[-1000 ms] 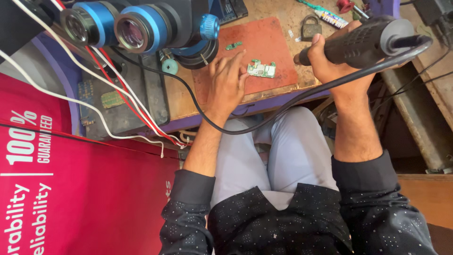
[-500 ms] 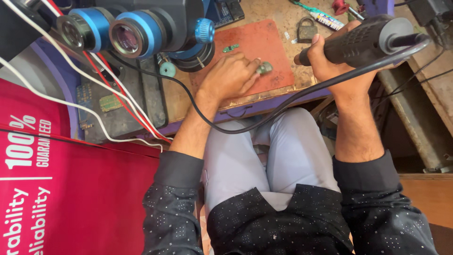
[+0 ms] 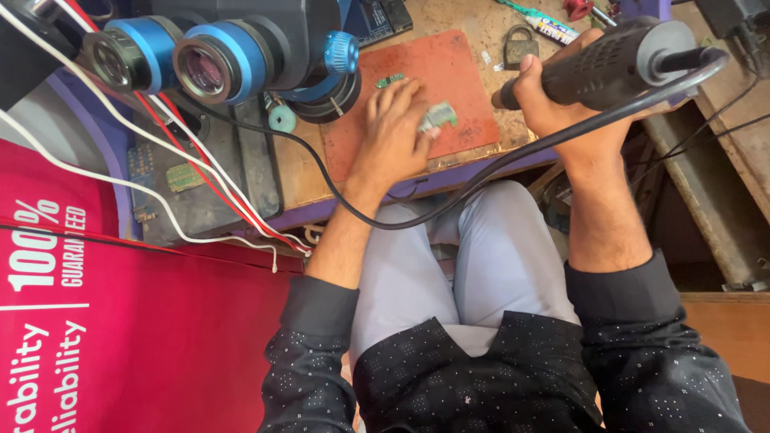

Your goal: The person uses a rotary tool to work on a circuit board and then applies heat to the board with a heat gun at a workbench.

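My left hand (image 3: 395,132) rests on a red-brown work mat (image 3: 449,68) and pinches a small green circuit board (image 3: 438,117) between its fingertips. My right hand (image 3: 561,100) is closed round the black handle of a hot-air tool (image 3: 613,58), held over the mat's right edge with its nozzle pointing toward the board. The tool's black cable (image 3: 481,176) loops down across my lap. A second small green chip (image 3: 391,79) lies on the mat just beyond my left fingers.
A microscope head with blue-ringed eyepieces (image 3: 216,60) hangs over the bench at left, with red and white wires (image 3: 200,184) trailing from it. A padlock (image 3: 520,48) and a tube (image 3: 545,24) lie behind the mat. A red banner (image 3: 120,337) fills the lower left.
My left hand slid onto the small board, picked it up at the fingertips and drew it toward the mat's near edge. The right hand kept holding the tool nearly still.
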